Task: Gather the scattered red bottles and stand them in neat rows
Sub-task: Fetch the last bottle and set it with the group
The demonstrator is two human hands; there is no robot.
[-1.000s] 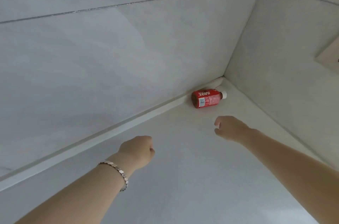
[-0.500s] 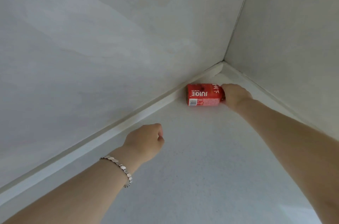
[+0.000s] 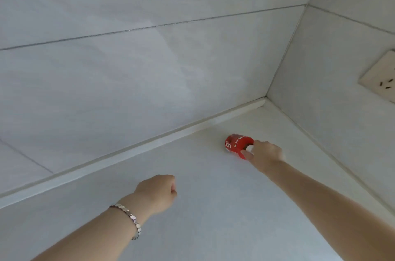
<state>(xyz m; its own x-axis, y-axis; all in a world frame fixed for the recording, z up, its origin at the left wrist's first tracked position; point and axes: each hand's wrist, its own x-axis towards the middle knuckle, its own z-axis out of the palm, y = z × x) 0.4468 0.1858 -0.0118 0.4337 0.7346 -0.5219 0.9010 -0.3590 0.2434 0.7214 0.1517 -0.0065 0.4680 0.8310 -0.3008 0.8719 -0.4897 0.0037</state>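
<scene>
One red juice bottle (image 3: 236, 145) with white lettering is on the white counter (image 3: 213, 207), a little out from the corner. My right hand (image 3: 265, 154) grips it at the white cap end, fingers wrapped around the neck. The bottle is tilted, its base pointing away to the left. My left hand (image 3: 157, 192) hovers over the counter nearer to me, curled into a loose fist with nothing in it; a metal bracelet sits on that wrist. No other bottles are in view.
Glossy grey tiled walls (image 3: 149, 79) meet at a corner at the far right, with a raised white lip (image 3: 149, 143) along the counter's back. A wall socket (image 3: 382, 77) sits on the right wall.
My right hand reached the bottle lying in the corner, took hold of its cap end and pulled it out from the wall toward me. The left fist barely moved.
</scene>
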